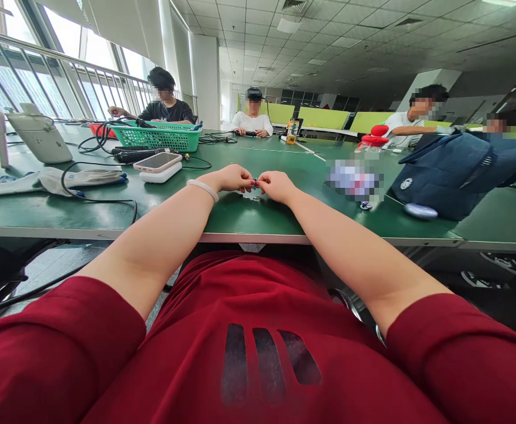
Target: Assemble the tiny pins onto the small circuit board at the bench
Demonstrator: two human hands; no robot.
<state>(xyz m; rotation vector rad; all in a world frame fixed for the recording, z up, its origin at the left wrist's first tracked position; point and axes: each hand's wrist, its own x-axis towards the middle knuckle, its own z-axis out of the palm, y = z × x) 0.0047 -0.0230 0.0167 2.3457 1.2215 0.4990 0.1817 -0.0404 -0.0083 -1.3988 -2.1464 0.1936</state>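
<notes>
My left hand (234, 178) and my right hand (276, 185) meet over the green table (249, 222), near its front edge. Their fingertips pinch a small dark object (255, 184) from both sides; it is too small to name. Just below it on the table lies a small whitish, clear-looking piece (252, 195), partly hidden by the fingers. A white band circles my left wrist.
Left: gloves (81, 178), cables, a phone (157, 162) on a white case, a green basket (156, 136). Right: a blurred packet (355, 178), a navy bag (454, 174), a red-lidded jar (373, 140). Several people sit around the table.
</notes>
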